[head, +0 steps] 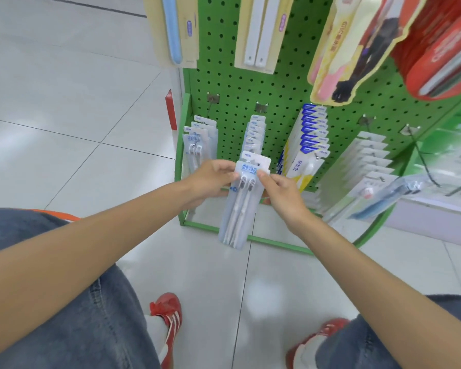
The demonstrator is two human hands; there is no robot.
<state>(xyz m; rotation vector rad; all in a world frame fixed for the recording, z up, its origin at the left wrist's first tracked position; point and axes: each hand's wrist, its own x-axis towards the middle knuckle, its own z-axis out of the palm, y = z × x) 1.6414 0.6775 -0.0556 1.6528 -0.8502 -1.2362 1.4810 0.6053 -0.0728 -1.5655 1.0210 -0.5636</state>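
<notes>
A pale blue toothbrush twin-pack point(238, 209) hangs in front of a green pegboard rack point(234, 83). My left hand point(210, 182) pinches the pack's upper left edge. From the other side my right hand point(282, 193) pinches its upper right edge near the card header. Just behind the pack, a row of the same packs point(256, 131) hangs on the middle lower hook. Whether the held pack is on the hook's tip I cannot tell.
More toothbrush packs hang on hooks to the left point(200, 139), to the right in blue and yellow point(309, 139), and far right point(367, 166). Larger packs hang above. The rack's green base frame point(277, 242) lies on white floor tiles. My knees and red shoes are below.
</notes>
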